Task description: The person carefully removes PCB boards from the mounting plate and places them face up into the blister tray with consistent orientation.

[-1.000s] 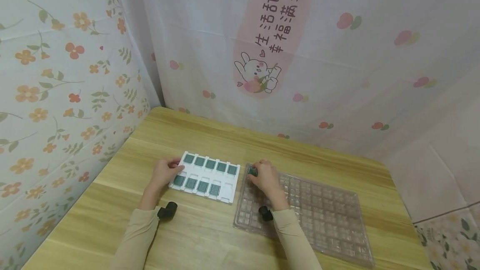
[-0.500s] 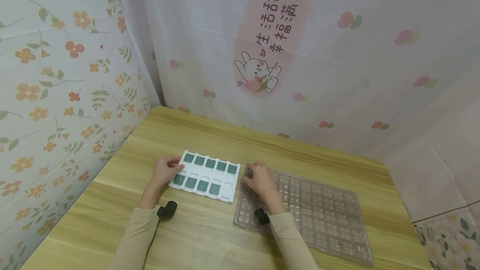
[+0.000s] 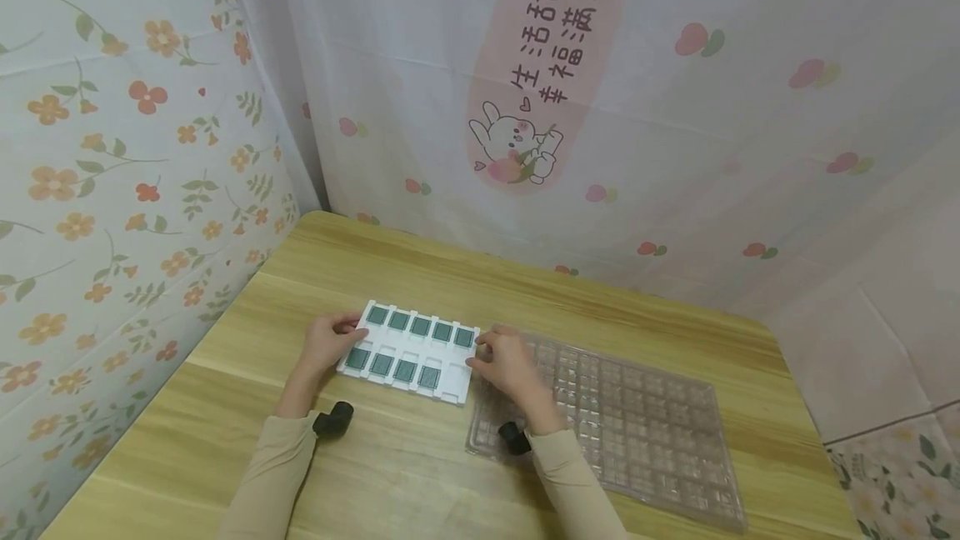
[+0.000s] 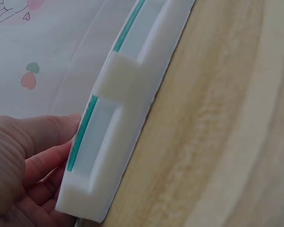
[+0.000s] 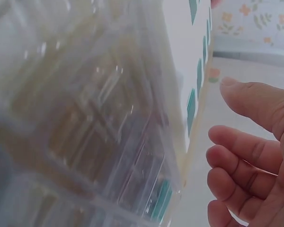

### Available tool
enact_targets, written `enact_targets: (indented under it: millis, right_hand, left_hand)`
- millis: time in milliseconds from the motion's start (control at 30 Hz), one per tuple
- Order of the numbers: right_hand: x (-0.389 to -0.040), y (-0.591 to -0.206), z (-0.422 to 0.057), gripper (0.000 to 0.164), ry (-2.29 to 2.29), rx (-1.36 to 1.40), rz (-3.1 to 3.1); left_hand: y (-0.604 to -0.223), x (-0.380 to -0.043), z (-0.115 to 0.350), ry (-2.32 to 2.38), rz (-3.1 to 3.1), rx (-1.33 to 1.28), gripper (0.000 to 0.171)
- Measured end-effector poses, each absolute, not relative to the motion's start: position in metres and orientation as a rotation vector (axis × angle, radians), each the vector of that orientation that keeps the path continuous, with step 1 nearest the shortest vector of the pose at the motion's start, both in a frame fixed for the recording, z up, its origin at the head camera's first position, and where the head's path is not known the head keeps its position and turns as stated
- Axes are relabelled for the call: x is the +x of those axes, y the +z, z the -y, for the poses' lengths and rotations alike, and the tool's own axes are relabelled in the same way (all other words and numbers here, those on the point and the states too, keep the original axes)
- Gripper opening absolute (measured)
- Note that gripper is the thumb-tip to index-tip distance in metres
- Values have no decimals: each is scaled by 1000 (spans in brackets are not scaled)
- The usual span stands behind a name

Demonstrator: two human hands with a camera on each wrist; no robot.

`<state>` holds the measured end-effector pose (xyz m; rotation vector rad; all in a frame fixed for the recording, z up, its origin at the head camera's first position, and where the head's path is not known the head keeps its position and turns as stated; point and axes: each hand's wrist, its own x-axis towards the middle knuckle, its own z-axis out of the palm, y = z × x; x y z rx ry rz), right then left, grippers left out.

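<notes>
Your left hand (image 3: 326, 344) pinches the left end of the white tray (image 3: 415, 347) on the wooden table (image 3: 405, 461); your right hand (image 3: 512, 363) holds nothing, thumb and fingers parted at its right end, contact unclear. An uneven knock there could jolt green chips (image 3: 405, 371), near row or far, from their pockets. Bare wood gives room in front; the clear tray (image 3: 637, 432) crowds your right; more wood runs back to the curtain (image 3: 645, 173).

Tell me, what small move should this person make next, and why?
Probably pinch the thin square green chip at the far right corner of the white rectangular plastic-looking tray with the right hand: its fingers look empty and are right beside that chip, while the left hand grips the tray's opposite end.
</notes>
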<state>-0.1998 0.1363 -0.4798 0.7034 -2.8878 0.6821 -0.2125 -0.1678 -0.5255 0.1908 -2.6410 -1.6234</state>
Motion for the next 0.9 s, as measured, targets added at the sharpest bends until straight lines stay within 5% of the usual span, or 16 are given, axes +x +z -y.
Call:
enact_targets:
  millis: [900]
  right_hand:
    - [-186,-482,-100,28,671,951,2867]
  left_hand:
    - [-524,-213,168,-1576,2655,193,35]
